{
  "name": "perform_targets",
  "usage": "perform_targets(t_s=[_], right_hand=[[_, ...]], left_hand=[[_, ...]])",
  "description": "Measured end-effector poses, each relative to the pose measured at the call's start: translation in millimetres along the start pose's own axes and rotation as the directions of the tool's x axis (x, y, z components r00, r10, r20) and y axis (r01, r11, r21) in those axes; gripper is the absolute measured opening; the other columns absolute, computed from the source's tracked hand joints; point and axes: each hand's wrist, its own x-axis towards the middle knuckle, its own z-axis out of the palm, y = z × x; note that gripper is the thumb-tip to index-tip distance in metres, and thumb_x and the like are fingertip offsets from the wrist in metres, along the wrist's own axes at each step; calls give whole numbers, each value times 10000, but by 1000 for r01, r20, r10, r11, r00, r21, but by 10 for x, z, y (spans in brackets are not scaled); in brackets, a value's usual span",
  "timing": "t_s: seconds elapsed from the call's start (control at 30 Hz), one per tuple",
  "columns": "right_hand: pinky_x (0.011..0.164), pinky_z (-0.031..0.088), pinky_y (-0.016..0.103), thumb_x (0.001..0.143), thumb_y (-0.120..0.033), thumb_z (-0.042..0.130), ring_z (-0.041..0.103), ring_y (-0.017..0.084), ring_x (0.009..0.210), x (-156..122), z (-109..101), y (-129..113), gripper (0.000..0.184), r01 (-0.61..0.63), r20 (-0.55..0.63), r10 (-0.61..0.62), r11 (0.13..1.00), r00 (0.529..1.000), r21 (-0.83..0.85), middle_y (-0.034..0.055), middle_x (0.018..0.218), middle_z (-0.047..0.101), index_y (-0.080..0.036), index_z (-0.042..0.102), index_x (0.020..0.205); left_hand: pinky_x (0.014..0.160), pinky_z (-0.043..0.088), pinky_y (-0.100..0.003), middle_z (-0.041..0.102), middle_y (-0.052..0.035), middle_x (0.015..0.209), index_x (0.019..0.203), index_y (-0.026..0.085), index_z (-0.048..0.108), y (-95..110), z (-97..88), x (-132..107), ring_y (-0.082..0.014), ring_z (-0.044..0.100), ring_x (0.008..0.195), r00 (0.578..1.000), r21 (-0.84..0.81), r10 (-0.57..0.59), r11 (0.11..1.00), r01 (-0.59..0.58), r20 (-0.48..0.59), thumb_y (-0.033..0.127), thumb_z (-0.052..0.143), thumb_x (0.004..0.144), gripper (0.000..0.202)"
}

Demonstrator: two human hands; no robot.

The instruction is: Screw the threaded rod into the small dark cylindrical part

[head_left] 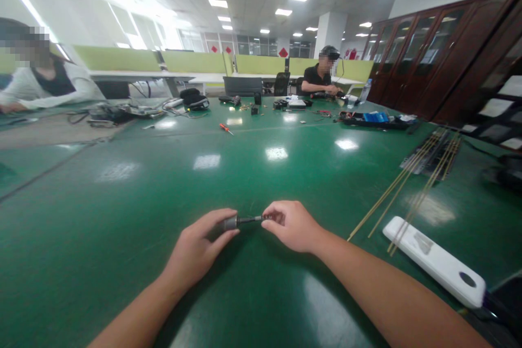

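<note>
My left hand (199, 242) is closed around a short grey cylinder (230, 223) that looks like a small motor. A thin dark rod (248, 220) with a lighter section runs from the cylinder's right end. At the rod's far end, my right hand (291, 225) pinches a small dark piece, mostly covered by the fingers. Both hands are a little above the green tabletop (228, 174), with the rod held about level between them.
An orange-handled screwdriver (225, 128) lies ahead. Thin wooden sticks (391, 193) and a white elongated device (436, 261) are on the right. A black tray (373, 119), tools and cables line the far side. Two people sit across, one left (53, 81), one back right (320, 76).
</note>
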Motion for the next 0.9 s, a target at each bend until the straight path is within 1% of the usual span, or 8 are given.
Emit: perform_targets(t_s=[0.17,0.33,0.53,0.7,0.8,0.9], right_hand=[[586,418,221,831,-235,679,554,106,611,-3,15,22,115,4,-6,-4,1000,1000,-5,-6,718,657,-167,729,909],[597,425,222,828,-239,682,558,109,621,2,4,18,112,-4,-1,4,1000,1000,-15,1,729,663,-170,730,901],[610,432,230,837,-252,670,568,115,629,1,5,23,127,0,-1,0,1000,1000,-4,8,744,670,-168,726,915],[581,409,222,811,-232,672,547,109,601,-13,-77,-3,103,3,-7,-3,1000,1000,-4,-5,704,645,-160,717,870],[523,353,215,816,-236,645,492,99,539,-23,-191,-32,99,1,64,-2,1000,998,14,-27,609,586,-152,692,791],[508,312,214,825,-243,612,469,96,531,-23,-307,-63,146,16,153,-20,1000,988,26,-32,584,564,-152,663,723]], left_hand=[[972,555,-350,731,-60,1115,1123,234,688,13,-9,-5,-225,697,1023,1000,-9,-4,1000,4,-1,532,634,868,396],[957,562,-372,735,-87,1095,1098,209,698,25,-24,7,-243,702,1001,999,-8,-34,999,33,-15,575,614,863,442],[949,565,-369,737,-82,1090,1092,214,698,33,-39,21,-242,704,995,999,4,-44,999,44,-27,568,611,867,428],[963,554,-364,729,-75,1118,1115,222,690,-3,-32,4,-237,696,1018,999,9,-48,999,48,-13,546,623,870,412],[976,543,-363,724,-61,1130,1130,233,682,-26,-27,-5,-233,690,1029,998,9,-58,998,58,-9,540,640,863,410],[980,533,-363,721,-55,1129,1136,239,676,-27,-33,-6,-228,685,1031,998,6,-59,998,59,-14,534,640,866,402]])
